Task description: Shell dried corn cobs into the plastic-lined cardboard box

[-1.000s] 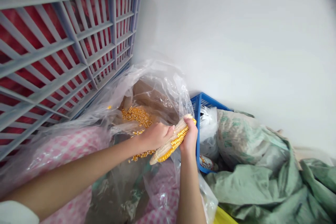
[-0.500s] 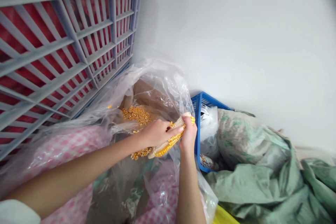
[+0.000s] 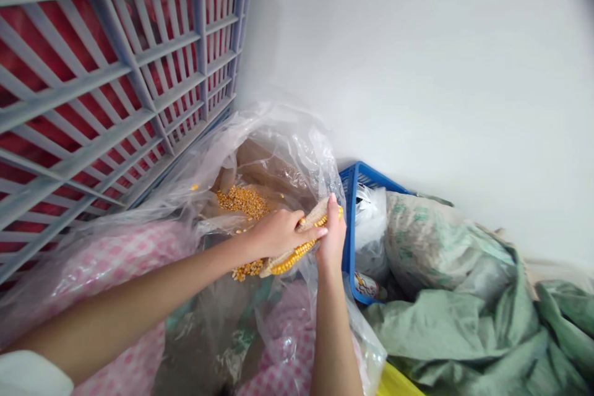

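Note:
A dried corn cob (image 3: pixel 297 253), partly stripped of its yellow kernels, is held slantwise between my two hands. My left hand (image 3: pixel 278 232) wraps over its middle, thumb lying along the cob. At the upper right end my right hand (image 3: pixel 331 235) grips it, thumb pointing up. Below and behind the cob, loose corn kernels (image 3: pixel 244 200) lie in a large clear plastic bag (image 3: pixel 288 130) with its mouth open. More kernels show just under my left wrist. The palm sides of both hands are hidden.
A grey slatted crate (image 3: pixel 153 68) with red behind its slats rises at the left. To the right stand a blue basket (image 3: pixel 351 241) holding plastic bags and a can (image 3: pixel 365 284), a stained sack (image 3: pixel 427 241) and green cloth (image 3: pixel 445 328). Pink checked fabric (image 3: pixel 125 260) lies below the bag.
My right thumb has lifted off the kernels and now points up. My left thumb has slid slightly towards the right hand. A few kernels are in the air or fallen near the cob.

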Available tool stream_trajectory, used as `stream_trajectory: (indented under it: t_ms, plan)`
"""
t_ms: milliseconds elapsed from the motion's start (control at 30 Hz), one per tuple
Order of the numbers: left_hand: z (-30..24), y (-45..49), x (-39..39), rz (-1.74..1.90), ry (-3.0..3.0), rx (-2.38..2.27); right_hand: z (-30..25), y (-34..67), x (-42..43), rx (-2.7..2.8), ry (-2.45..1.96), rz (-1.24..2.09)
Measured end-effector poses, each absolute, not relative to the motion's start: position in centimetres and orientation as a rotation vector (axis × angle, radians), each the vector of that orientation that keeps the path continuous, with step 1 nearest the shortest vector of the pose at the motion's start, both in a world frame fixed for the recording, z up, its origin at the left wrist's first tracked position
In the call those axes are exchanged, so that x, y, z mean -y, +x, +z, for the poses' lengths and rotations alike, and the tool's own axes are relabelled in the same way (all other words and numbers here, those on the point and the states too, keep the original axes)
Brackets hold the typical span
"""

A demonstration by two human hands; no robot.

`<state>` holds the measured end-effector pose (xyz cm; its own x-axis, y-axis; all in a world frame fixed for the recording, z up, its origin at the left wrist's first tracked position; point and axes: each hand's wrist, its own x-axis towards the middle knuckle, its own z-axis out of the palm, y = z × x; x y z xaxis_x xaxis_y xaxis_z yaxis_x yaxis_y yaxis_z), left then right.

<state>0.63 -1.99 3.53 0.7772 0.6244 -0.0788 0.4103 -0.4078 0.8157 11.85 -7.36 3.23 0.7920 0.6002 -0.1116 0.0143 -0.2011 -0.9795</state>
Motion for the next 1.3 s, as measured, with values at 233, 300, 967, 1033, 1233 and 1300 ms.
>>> stream_trajectory:
  t_ms: [233,300,967,1033,1233,1300]
  plan:
    - [3.2,1.0,2.4,0.375,1.938,-0.797,2.5,11.4,7.3,0.483,-1.671,0.648]
    - [3.6,1.0,2.4,0.403,1.899,-0.802,2.5,11.5,7.3,0.479,-1.657,0.63]
    - [2.0,1.3,2.9,0.366,1.873,-0.802,3.0,10.3,7.4,0.448,-1.843,0.623]
    - [1.9,1.4,3.0,0.373,1.845,-0.842,2.9,10.3,7.5,0.452,-1.825,0.644]
    - [2.5,1.9,2.4,0.412,1.733,-0.967,2.6,10.4,7.3,0.407,-1.701,0.677]
    - [2.7,1.8,1.9,0.368,1.711,-0.932,2.8,10.5,7.2,0.426,-1.729,0.679]
